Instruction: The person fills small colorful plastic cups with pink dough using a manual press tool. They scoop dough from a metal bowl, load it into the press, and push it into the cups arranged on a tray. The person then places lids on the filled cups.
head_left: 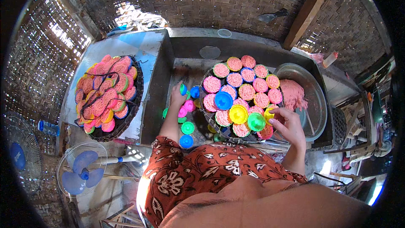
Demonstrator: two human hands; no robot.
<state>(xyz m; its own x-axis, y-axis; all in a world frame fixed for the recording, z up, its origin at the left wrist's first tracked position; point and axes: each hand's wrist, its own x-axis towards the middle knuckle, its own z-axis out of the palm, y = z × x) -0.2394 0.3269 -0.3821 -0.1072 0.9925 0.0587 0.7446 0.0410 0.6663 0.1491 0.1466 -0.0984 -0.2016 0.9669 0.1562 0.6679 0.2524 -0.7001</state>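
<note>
My left hand (177, 97) is closed around a small blue-green plastic cup (183, 89), above loose colored cups on the work surface. Among these are a green cup (187, 127), a blue cup (186, 141) and a pink cup (189, 105). My right hand (290, 127) pinches a yellow cup (268, 115) at the near right side of a round dark tray (205, 119). Cups filled with pink, noodle-like strands cover this tray. A blue cup (223, 100), a yellow cup (238, 114) and a green cup (256, 122) without visible filling rest on top of them.
A clear basin (320, 101) right of the tray holds a pink doughy mass (292, 95). At left, another dark round tray (137, 101) bears a heap of filled cups under dark cords. A blue-bladed fan (84, 173) stands at lower left. Woven walls (202, 4) enclose the area.
</note>
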